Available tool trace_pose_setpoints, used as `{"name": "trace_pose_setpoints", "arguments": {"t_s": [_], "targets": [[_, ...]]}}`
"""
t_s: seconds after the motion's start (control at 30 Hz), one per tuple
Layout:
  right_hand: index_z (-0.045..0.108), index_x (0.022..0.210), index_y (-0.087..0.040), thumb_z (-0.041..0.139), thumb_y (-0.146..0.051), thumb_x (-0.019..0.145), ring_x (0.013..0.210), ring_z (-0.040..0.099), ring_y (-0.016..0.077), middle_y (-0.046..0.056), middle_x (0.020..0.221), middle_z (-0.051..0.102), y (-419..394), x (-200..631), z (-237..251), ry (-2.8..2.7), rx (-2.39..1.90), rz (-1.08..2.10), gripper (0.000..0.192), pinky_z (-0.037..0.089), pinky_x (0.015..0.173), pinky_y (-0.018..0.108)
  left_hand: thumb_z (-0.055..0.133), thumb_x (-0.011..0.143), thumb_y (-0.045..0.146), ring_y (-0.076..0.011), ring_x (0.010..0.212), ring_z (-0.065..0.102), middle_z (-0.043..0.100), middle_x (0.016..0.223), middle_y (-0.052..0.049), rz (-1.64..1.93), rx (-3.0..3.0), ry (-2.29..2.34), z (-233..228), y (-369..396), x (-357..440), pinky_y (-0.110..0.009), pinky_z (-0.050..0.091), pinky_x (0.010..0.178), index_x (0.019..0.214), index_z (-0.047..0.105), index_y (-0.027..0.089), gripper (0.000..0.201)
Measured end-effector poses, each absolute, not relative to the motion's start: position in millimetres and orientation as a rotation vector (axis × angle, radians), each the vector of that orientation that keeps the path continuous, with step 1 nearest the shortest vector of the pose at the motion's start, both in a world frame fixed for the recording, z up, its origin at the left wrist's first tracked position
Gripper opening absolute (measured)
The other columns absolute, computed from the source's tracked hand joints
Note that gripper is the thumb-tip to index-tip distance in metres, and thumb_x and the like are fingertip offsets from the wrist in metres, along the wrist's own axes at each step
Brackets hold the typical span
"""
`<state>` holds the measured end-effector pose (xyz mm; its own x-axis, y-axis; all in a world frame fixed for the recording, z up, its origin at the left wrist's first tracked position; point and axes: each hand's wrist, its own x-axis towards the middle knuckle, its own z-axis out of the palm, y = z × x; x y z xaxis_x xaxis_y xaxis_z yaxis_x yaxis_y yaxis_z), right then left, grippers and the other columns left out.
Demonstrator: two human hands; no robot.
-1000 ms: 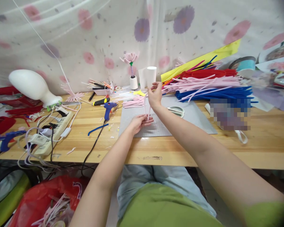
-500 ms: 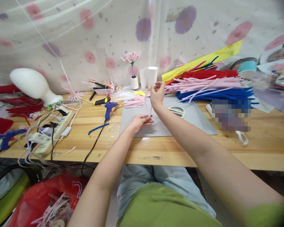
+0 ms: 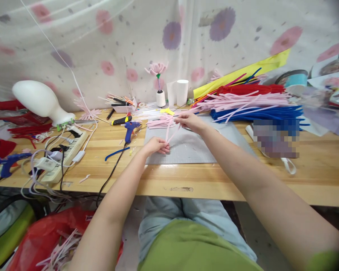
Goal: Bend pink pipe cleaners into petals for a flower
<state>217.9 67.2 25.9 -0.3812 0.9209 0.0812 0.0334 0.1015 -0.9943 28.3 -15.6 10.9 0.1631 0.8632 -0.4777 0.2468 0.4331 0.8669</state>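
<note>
Far left on the counter (image 3: 101, 137) we have a blue glue gun (image 3: 8, 165), with a big white lamp (image 3: 36, 98) leaning in behind it. Below, a red bag (image 3: 36, 241) sits open with pink scraps inside. Moving right, there's a power strip (image 3: 52, 176) tangled in cords, then a small box (image 3: 123, 108) full of sticks, a black-and-yellow knife (image 3: 121, 121) just in front, and a second glue gun (image 3: 130, 132), its black cord trailing off the front edge. A short blue stem (image 3: 117, 153) lies near that cord.

Now the middle, and here's the action! The left hand (image 3: 159, 146), over the gray mat (image 3: 192, 152), has its fingers closed on the lower end of a pink pipe cleaner (image 3: 167, 131). That piece rises in a narrow bend, just in front of a heap of pink pieces (image 3: 155, 123). Behind stands a pink flower (image 3: 157, 69) in a white bottle (image 3: 161, 99). Up at the top of the bend, the right hand (image 3: 188, 121) pinches the same pipe cleaner, fingertips together; the two hands are apart, the piece spanning between them.

On to the right: red (image 3: 251, 88), pink (image 3: 243, 100) and blue bundles (image 3: 260, 113) lie stacked, a yellow sheet (image 3: 243, 73) slanting behind.
</note>
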Motion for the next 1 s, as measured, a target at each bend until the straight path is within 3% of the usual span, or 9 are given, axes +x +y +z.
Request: {"name": "trace_pose_setpoints", "arguments": {"t_s": [0.27, 0.7, 0.83, 1.0], "targets": [[0.055, 0.067, -0.015, 0.077, -0.021, 0.054, 0.050, 0.048, 0.0052, -0.004, 0.055, 0.055, 67, 215, 22, -1.216, -1.011, 1.426, 0.026, 0.041, 0.051, 0.019, 0.062, 0.073, 0.009, -0.0122, 0.053, 0.064, 0.064, 0.058, -0.005, 0.598, 1.146, 1.388, 12, -18, 24, -0.021, 0.049, 0.053, 0.065, 0.062, 0.009, 0.008], [0.049, 0.069, -0.016, 0.061, -0.014, 0.066, 0.049, 0.047, 0.0033, -0.006, 0.058, 0.053, 64, 189, 4, -0.791, -1.152, 1.121, 0.013, 0.040, 0.053, 0.017, 0.063, 0.072, 0.008, -0.0112, 0.048, 0.061, 0.061, 0.052, -0.001, 0.557, 1.229, 1.408, 11, -18, 35, -0.021, 0.049, 0.052, 0.065, 0.059, 0.009, 0.008], [0.054, 0.078, -0.016, 0.056, -0.021, 0.074, 0.054, 0.052, 0.0064, 0.000, 0.070, 0.060, 68, 213, 3, -1.042, -1.317, 1.097, 0.006, 0.045, 0.058, 0.022, 0.059, 0.075, 0.009, -0.0103, 0.049, 0.061, 0.061, 0.054, -0.001, 0.610, 1.253, 1.511, 5, -16, 22, -0.023, 0.050, 0.055, 0.068, 0.058, 0.010, 0.007], [0.062, 0.081, -0.016, 0.059, -0.014, 0.068, 0.083, 0.059, 0.0201, 0.008, 0.088, 0.066, 60, 271, 4, -1.936, -1.885, 0.562, 0.013, 0.044, 0.076, 0.032, 0.053, 0.079, 0.008, -0.0094, 0.050, 0.061, 0.061, 0.057, -0.001, 0.666, 1.273, 1.604, 2, -11, -6, -0.021, 0.048, 0.053, 0.070, 0.057, 0.010, 0.010]]}}
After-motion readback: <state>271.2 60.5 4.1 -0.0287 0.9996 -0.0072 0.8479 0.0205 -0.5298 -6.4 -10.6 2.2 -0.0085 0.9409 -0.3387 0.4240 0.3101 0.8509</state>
